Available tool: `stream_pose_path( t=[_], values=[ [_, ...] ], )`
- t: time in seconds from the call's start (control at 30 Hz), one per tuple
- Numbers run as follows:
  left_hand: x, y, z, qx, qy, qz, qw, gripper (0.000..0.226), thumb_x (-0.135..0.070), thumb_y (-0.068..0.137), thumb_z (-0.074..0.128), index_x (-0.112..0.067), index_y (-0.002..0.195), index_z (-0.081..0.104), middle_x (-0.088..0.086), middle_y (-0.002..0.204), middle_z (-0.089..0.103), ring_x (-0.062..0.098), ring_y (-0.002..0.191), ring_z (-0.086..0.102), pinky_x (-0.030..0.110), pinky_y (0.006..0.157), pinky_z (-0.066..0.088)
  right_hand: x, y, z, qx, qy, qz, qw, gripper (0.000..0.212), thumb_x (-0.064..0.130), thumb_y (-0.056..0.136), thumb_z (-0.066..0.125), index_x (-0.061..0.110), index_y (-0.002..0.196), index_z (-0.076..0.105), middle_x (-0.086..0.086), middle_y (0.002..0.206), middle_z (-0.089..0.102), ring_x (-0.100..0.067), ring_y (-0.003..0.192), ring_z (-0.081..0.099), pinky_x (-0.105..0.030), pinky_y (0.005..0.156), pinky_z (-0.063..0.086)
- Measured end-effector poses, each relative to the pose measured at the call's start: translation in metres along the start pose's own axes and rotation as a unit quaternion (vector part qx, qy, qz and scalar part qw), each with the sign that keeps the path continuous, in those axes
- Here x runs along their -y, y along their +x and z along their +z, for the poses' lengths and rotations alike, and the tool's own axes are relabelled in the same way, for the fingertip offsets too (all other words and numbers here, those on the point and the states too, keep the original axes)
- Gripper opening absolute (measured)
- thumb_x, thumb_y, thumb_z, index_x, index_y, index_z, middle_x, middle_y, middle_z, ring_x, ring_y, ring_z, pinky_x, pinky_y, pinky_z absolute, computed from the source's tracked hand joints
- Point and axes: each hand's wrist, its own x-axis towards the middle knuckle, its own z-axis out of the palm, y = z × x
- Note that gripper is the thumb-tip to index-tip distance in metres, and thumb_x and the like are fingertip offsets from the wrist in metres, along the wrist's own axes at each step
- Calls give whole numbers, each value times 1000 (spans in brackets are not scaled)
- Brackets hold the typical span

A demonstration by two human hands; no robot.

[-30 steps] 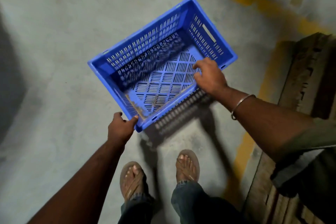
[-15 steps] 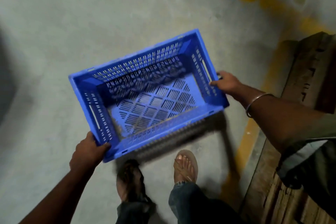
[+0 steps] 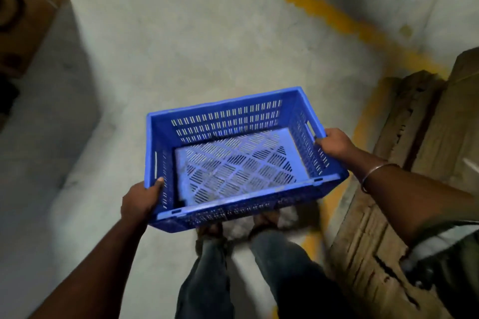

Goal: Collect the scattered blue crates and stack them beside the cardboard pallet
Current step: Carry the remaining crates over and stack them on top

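A: He's mid-carry, I reckon. The crate [image 3: 233, 160] is off the floor [image 3: 207, 46], level, 1 hand at each end: left hand [image 3: 140, 199] gripping the near left corner, right hand [image 3: 337, 145] clasping the right end's rim.

B: And the pallet [image 3: 414, 163]?

A: Just to his right. Next he needs a spot beside it; I see no stack.

B: Different from 1 second ago?

A: Yes. Then it was tilted, his right hand on the long rim.
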Motion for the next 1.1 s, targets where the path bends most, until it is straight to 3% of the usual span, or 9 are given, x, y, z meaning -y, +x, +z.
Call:
stream_pose_path(
  t=[0.1,0.17,0.3,0.5,0.7,0.8,0.9,1.1],
  values=[
    [12,-91,-60,-31,-3,17,999,61,-71,87,52,-16,105,71,16,104,73,40,100,66,44,87,52,15,-86,-44,-19,-13,-38,999,14,22,84,62,10,88,67,-17,85,67,-37,84,67,-37,69,47],
    [28,-152,-96,-68,3,33,997,65,-79,79,47,-24,109,65,12,104,74,39,100,66,45,85,54,28,-144,-70,-50,-18,-74,996,25,34,79,55,12,86,64,-15,82,68,-37,79,66,-39,68,50],
    [72,-254,-139,-133,-33,45,990,54,-71,78,44,-30,114,46,17,105,71,44,96,66,49,80,53,59,-236,-110,-104,-20,-167,980,35,41,73,48,10,85,60,-16,76,66,-39,73,65,-40,64,51],
    [144,-339,-161,-243,-118,14,963,55,-55,77,51,-13,111,64,22,100,70,45,94,65,47,77,51,99,-334,-119,-112,-44,-296,948,31,35,80,50,14,99,62,-17,89,67,-41,81,64,-40,67,48],
    [256,-409,-170,-296,-167,-51,939,49,-54,81,54,-13,104,67,22,97,70,45,93,64,43,73,48,131,-437,-74,-73,-99,-365,923,23,25,83,60,14,102,64,-17,96,69,-41,89,64,-38,69,46],
    [325,-449,-163,-336,-207,-78,916,46,-53,81,51,-16,103,66,19,95,69,45,91,64,41,70,44,144,-490,-36,-36,-100,-397,912,34,29,79,60,15,110,66,-14,100,71,-38,91,66,-38,73,48],
    [397,-491,-152,-348,-273,-129,888,46,-54,79,50,-18,103,65,16,96,71,42,93,65,39,71,44,173,-545,7,6,-121,-436,892,33,21,83,65,15,115,66,-13,103,73,-36,94,67,-40,79,51],
    [523,-571,-139,-375,-374,-246,812,33,-46,80,58,-21,100,64,11,94,71,37,89,65,34,69,42,234,-662,105,83,-166,-534,825,32,15,85,65,18,117,63,-9,102,71,-32,94,66,-35,74,45]
  ],
)
